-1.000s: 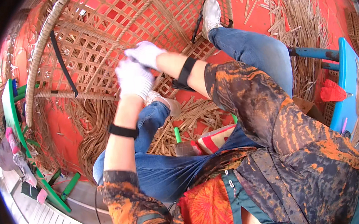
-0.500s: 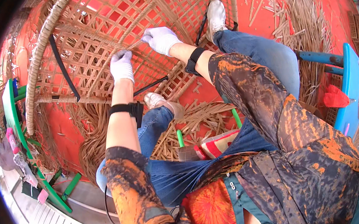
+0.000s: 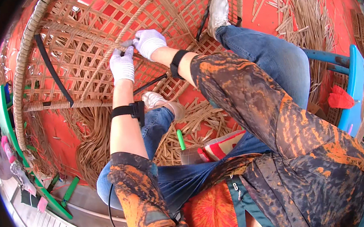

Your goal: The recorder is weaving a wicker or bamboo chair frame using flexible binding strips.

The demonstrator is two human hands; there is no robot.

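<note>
A large openwork panel of woven brown cane (image 3: 64, 68), with a thick wrapped rim and wrapped ribs, leans in front of my legs. Both my hands wear pale ribbed gloves and work close together at its middle. My left hand (image 3: 122, 65) is closed, its fingertips pinching a wrapped rib of the panel. Just to the right and slightly higher, my right hand (image 3: 150, 43) is closed too, fingertips against the same crossing. Whatever lies between its fingers is too small to make out. Dark straps (image 3: 55, 71) run along the panel's frame.
Long cane strips (image 3: 92, 145) lie in a bundle at left, with short offcuts (image 3: 200, 120) between my feet and more strips (image 3: 310, 24) at far right. A blue stool (image 3: 353, 89) carrying a red brush-like bundle (image 3: 340, 97) stands at right. A green curved frame (image 3: 33, 173) stands left.
My right hand has moved left and down to meet my left hand, which rose slightly. The panel has shifted a little to the left in view.
</note>
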